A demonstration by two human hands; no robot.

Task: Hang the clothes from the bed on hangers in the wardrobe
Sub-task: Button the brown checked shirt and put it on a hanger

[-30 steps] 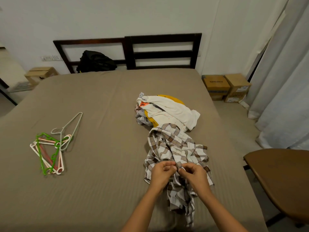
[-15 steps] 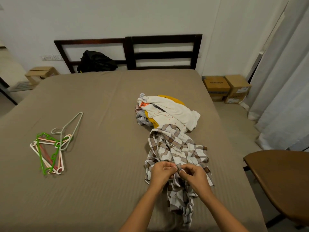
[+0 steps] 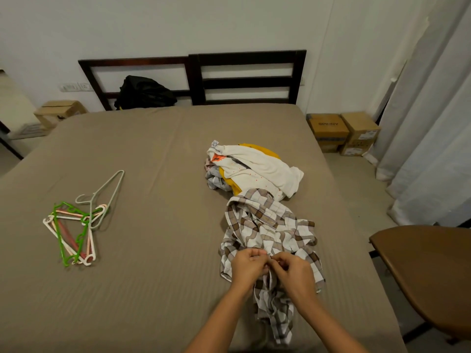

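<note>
A brown-and-white checked shirt [image 3: 267,233] lies crumpled on the taupe bed [image 3: 158,250], trailing toward the near edge. My left hand [image 3: 248,267] and my right hand [image 3: 293,273] meet over its lower part, and each pinches the fabric with curled fingers. Just behind the shirt sits a small heap of clothes [image 3: 254,169], white on top with yellow and grey beneath. Several plastic hangers [image 3: 76,225], green, white and pink, lie tangled on the left side of the bed. No wardrobe is in sight.
A dark headboard [image 3: 198,77] with a black bag [image 3: 144,93] stands at the far end. Cardboard boxes [image 3: 341,133] sit on the floor at right, near pale curtains [image 3: 433,123]. A brown chair seat [image 3: 428,276] juts in at the near right.
Both hands stay on the checked shirt and have shifted slightly toward me, working the same bit of fabric. Nothing else on the bed has moved.
</note>
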